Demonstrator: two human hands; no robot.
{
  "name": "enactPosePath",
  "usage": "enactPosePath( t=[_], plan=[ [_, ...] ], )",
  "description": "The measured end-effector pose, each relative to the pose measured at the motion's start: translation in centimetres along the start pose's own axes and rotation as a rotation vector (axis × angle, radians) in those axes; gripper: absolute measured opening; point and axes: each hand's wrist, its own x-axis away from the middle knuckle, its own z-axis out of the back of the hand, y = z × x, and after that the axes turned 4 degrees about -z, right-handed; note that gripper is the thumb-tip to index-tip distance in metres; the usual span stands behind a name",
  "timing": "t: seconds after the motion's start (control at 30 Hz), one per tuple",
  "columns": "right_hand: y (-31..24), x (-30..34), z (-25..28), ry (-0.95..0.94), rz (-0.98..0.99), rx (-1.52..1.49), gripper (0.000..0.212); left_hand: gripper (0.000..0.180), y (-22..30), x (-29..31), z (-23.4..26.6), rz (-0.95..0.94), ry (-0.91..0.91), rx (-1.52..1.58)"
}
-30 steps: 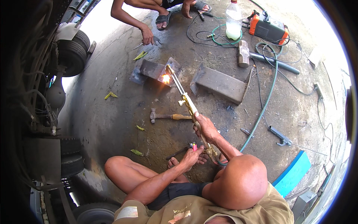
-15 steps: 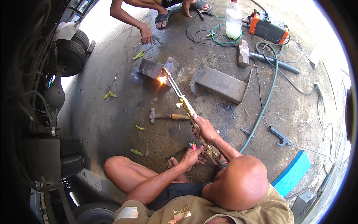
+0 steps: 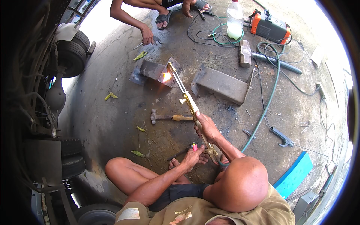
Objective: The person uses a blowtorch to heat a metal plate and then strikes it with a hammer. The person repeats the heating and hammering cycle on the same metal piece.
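Observation:
My right hand is wrapped round the handle of a brass and steel cutting torch. An orange flame glows at its tip, against the end plate of a short steel piece on the ground. Low by the torch's valve end, my left hand grips a pink lighter. Some of its fingers stretch close to the valves; whether they touch is unclear. A hammer with a wooden handle lies left of the torch, its handle end near the torch body.
A longer steel channel with end plates lies to the right. Beyond are a sledgehammer, a plastic bottle and an orange-black welding machine. A green hose runs along the right. Another person's hand holds a pliers-like tool.
The torch tip and flame have shifted slightly right along the short steel piece, onto its end plate. My left hand keeps the lighter in nearly the same place.

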Motion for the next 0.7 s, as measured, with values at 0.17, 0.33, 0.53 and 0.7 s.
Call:
enactPosePath(
  t=[0.17, 0.33, 0.53, 0.7],
  plan=[
    [-0.82, 0.02, -0.19, 0.03, -0.023, -0.002, 0.065, 0.046, 0.23, -0.07, 0.3, -0.031, -0.003, 0.012],
    [-0.53, -0.3, 0.04, 0.023, -0.013, -0.014, 0.066, 0.046, 0.29, -0.2, 0.32, -0.014, -0.002, 0.01],
    [-0.78, 0.26, -0.04, 0.011, -0.01, -0.028, 0.06, 0.046, 0.37, 0.16, -0.21, -0.018, 0.035, 0.012],
    [-1.14, 0.17, -0.2, 0.017, -0.019, -0.047, 0.06, 0.046, 0.55, 0.21, -0.16, -0.028, 0.031, 0.021]
  ],
)
